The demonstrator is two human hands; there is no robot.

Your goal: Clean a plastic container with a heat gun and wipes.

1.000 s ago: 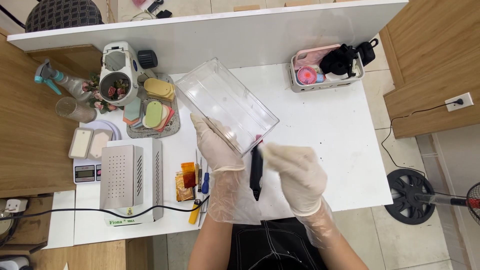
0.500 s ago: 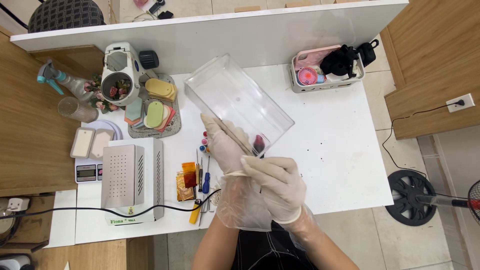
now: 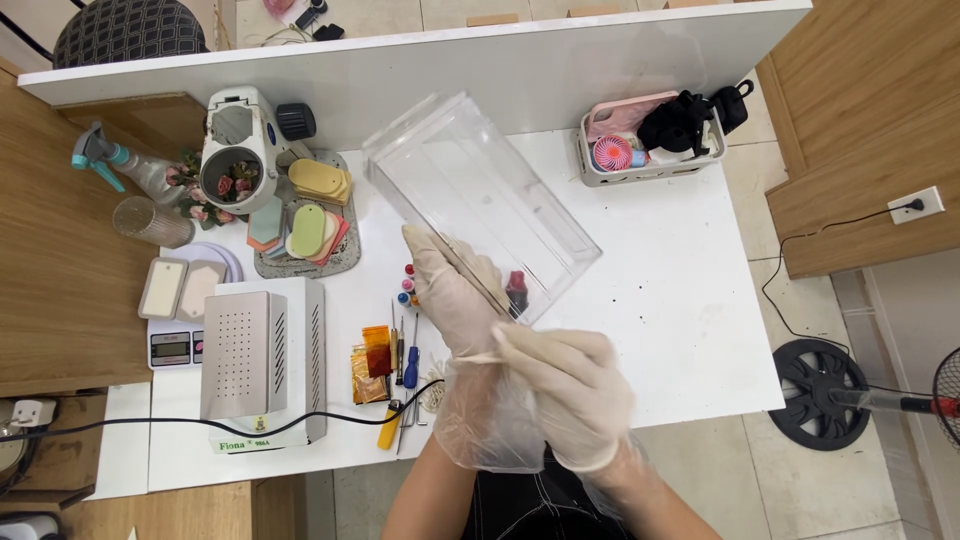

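Both my hands wear thin clear plastic gloves. My left hand [image 3: 450,290] is stretched out flat, fingers straight, lying along the near edge of a big clear plastic box [image 3: 480,190] that sits tilted on the white table [image 3: 680,300]. My right hand [image 3: 570,390] lies across my left wrist, its fingers pinched on the loose cuff of the left glove [image 3: 490,420]. A small dark red bottle [image 3: 517,290] shows through the box's near corner, just right of my left fingers.
Left of my hands lie screwdrivers and small tools [image 3: 405,360], orange foil packets [image 3: 370,365], a white perforated machine [image 3: 255,355] with a black cable, a small scale [image 3: 175,345], a white grinder [image 3: 240,150] and coloured moulds [image 3: 310,225]. A basket [image 3: 650,140] stands at the back right.
My right hand has moved left from beside my left hand onto its wrist and closed on the glove cuff. My left hand has stretched forward along the box's edge.
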